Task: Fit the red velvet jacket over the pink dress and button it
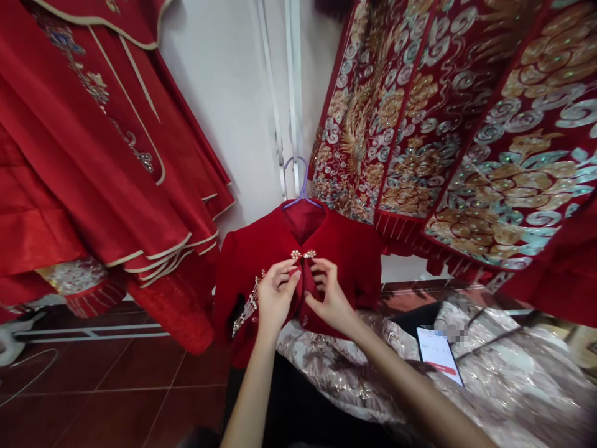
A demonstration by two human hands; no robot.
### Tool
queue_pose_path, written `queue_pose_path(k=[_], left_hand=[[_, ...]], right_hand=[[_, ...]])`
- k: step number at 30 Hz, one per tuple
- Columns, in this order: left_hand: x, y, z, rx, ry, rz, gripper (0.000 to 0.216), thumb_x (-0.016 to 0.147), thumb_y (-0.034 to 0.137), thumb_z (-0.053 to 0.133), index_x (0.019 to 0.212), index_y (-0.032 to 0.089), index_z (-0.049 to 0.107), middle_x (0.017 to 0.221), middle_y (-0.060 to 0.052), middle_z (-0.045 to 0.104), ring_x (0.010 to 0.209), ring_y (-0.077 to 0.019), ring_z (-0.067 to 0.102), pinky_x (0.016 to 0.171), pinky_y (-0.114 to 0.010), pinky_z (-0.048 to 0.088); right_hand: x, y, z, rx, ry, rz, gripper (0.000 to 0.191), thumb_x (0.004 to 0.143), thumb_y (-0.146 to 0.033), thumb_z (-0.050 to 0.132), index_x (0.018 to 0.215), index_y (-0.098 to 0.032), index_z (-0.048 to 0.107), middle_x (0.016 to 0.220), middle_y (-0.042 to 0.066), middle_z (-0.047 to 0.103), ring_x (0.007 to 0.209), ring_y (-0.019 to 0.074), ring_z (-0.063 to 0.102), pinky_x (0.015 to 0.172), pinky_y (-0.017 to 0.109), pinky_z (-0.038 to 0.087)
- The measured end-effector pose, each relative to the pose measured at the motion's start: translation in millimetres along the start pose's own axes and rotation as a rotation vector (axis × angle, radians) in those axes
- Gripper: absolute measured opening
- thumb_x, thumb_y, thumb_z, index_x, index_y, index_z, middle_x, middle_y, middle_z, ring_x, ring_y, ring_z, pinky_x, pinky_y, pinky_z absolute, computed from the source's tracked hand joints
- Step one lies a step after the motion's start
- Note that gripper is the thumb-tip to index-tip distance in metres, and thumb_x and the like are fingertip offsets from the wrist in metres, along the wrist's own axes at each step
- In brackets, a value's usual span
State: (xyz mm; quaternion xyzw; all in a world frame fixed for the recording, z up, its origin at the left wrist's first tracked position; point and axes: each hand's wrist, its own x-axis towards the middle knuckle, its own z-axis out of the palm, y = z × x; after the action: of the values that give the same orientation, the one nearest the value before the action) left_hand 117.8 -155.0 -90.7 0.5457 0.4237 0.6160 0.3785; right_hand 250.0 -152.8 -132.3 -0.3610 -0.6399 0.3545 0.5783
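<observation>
A short red jacket (261,236) hangs in front of me on a purple wire hanger (305,180). Two flower-shaped clasp pieces of pearls and stones (296,254) sit side by side at its neck opening. Just below them, my left hand (276,292) pinches the front edge with thumb and fingers. My right hand (330,295) grips the opposite front edge, its fingers curled and partly hidden by the cloth. The front gapes slightly between my hands. A beaded tassel ornament (247,308) dangles on the jacket's left side, beside my left wrist.
Red garments with pale piping (140,205) hang at left; embroidered red panels (420,155) hang at right. White rack poles (293,81) stand behind the hanger. A shiny pale fabric (336,373) lies at lower right, with a lit phone (438,354) on it. The floor is red tile (125,417).
</observation>
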Motion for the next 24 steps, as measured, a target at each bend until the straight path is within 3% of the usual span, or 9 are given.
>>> queue_pose_path(k=[2, 4, 9, 12, 15, 18, 21, 24], left_hand=[[-4, -1, -3, -0.045, 0.051, -0.037, 0.028, 0.072, 0.026, 0.071, 0.097, 0.016, 0.063, 0.095, -0.006, 0.068, 0.083, -0.0139, 0.065, 0.076, -0.025, 0.052], [-1, 2, -8, -0.064, 0.023, -0.076, 0.026, 0.070, 0.025, 0.073, 0.092, 0.017, 0.062, 0.091, -0.004, 0.066, 0.081, -0.0124, 0.064, 0.076, -0.024, 0.051], [24, 9, -17, 0.002, -0.405, -0.265, 0.023, 0.070, 0.022, 0.071, 0.083, 0.018, 0.053, 0.074, 0.002, 0.058, 0.069, -0.0115, 0.062, 0.072, -0.028, 0.053], [31, 4, -9, 0.119, -0.550, -0.185, 0.016, 0.072, 0.013, 0.065, 0.085, 0.017, 0.056, 0.082, -0.002, 0.062, 0.077, -0.0132, 0.063, 0.081, -0.032, 0.052], [22, -8, 4, 0.138, -0.543, -0.055, 0.023, 0.075, 0.008, 0.058, 0.096, 0.018, 0.060, 0.096, -0.007, 0.067, 0.094, -0.0172, 0.063, 0.092, -0.035, 0.049], [11, -18, 7, 0.212, -0.446, -0.082, 0.031, 0.075, 0.007, 0.053, 0.102, 0.021, 0.061, 0.095, -0.006, 0.069, 0.093, -0.0182, 0.064, 0.084, -0.033, 0.053], [8, -20, -6, 0.247, -0.416, -0.138, 0.028, 0.072, 0.007, 0.049, 0.094, 0.018, 0.062, 0.088, -0.005, 0.069, 0.084, -0.0171, 0.065, 0.077, -0.029, 0.052], [10, -17, -25, 0.335, -0.451, -0.181, 0.021, 0.069, 0.009, 0.049, 0.083, 0.015, 0.062, 0.076, -0.004, 0.067, 0.073, -0.0166, 0.063, 0.069, -0.028, 0.049]], right_hand=[[-9, 7, -2, -0.029, 0.002, 0.092, 0.049, 0.077, -0.019, 0.060, 0.117, -0.024, 0.033, 0.097, 0.003, 0.054, 0.082, 0.0157, 0.059, 0.069, 0.030, 0.050], [-9, 4, -11, -0.017, -0.002, 0.149, 0.034, 0.077, -0.019, 0.058, 0.104, -0.023, 0.038, 0.083, -0.002, 0.053, 0.073, 0.0140, 0.056, 0.065, 0.027, 0.046], [-1, -35, -43, 0.024, -0.197, 0.165, 0.019, 0.077, -0.018, 0.058, 0.078, -0.022, 0.040, 0.073, -0.005, 0.043, 0.065, 0.0098, 0.045, 0.061, 0.023, 0.038], [-3, -55, -47, 0.081, -0.340, 0.212, 0.017, 0.080, -0.022, 0.060, 0.078, -0.021, 0.042, 0.073, -0.005, 0.041, 0.063, 0.0093, 0.041, 0.057, 0.022, 0.036], [-8, -59, -37, 0.165, -0.368, 0.233, 0.019, 0.080, -0.026, 0.063, 0.081, -0.022, 0.044, 0.078, -0.003, 0.043, 0.064, 0.0088, 0.043, 0.057, 0.022, 0.040], [-13, -52, -22, 0.227, -0.381, 0.198, 0.020, 0.079, -0.026, 0.065, 0.091, -0.023, 0.049, 0.090, -0.001, 0.048, 0.077, 0.0107, 0.051, 0.071, 0.024, 0.049], [-17, -44, -9, 0.197, -0.396, 0.122, 0.032, 0.077, -0.022, 0.067, 0.105, -0.025, 0.053, 0.104, 0.002, 0.048, 0.097, 0.0144, 0.052, 0.087, 0.029, 0.049], [-20, -35, 2, 0.174, -0.406, 0.091, 0.030, 0.081, -0.023, 0.063, 0.110, -0.026, 0.055, 0.110, 0.004, 0.045, 0.101, 0.0155, 0.051, 0.083, 0.028, 0.051]])
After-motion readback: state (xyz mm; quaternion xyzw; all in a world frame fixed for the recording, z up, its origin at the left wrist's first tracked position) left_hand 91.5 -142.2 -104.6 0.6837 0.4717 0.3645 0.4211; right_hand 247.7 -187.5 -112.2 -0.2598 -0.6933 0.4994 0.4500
